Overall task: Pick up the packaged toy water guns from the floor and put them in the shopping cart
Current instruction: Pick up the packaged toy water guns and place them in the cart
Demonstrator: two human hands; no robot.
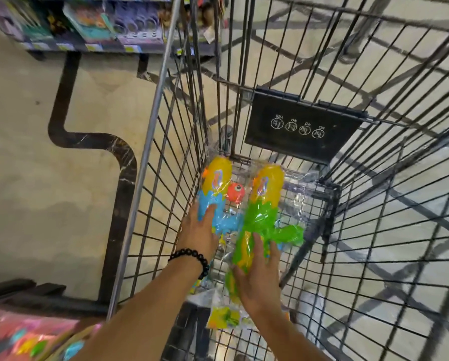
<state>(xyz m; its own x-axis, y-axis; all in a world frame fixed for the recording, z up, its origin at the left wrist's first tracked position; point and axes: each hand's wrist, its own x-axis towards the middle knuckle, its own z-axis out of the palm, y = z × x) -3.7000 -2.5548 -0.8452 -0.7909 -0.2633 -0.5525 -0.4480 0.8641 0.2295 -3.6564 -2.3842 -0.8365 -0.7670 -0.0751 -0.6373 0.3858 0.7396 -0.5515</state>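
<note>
Cart (150, 142): black wire basket w/ grey top rail, fills most of the view, seen from above. Beige floor (36, 178) w/ a dark curving inlay strip shows thru and beside it. Shelf (88, 24) of boxed toys at top left, price tags along its edge. Black flap (301, 126) w/ white round icons hangs on the cart's far wall.

Two packaged water guns lie side by side on the cart bottom, both in clear plastic bags. Green gun (262, 217): yellow tank pointing to the far end, green body, right of the other and partly over it. Blue gun (218, 199): yellow tank, blue body, orange round cap, against the cart's left wall.

Right hand (259, 280) lies on the green gun's near end, fingers spread & fairly straight, flat on the bag; not curled round it. Left hand (200, 230) lies flat on the blue gun, fingers straight, pressing, no pinch. Black bead bracelet (192, 259) on left wrist.

Blurred pink/colourful pkgs (23, 337) at bottom left, outside the cart.
</note>
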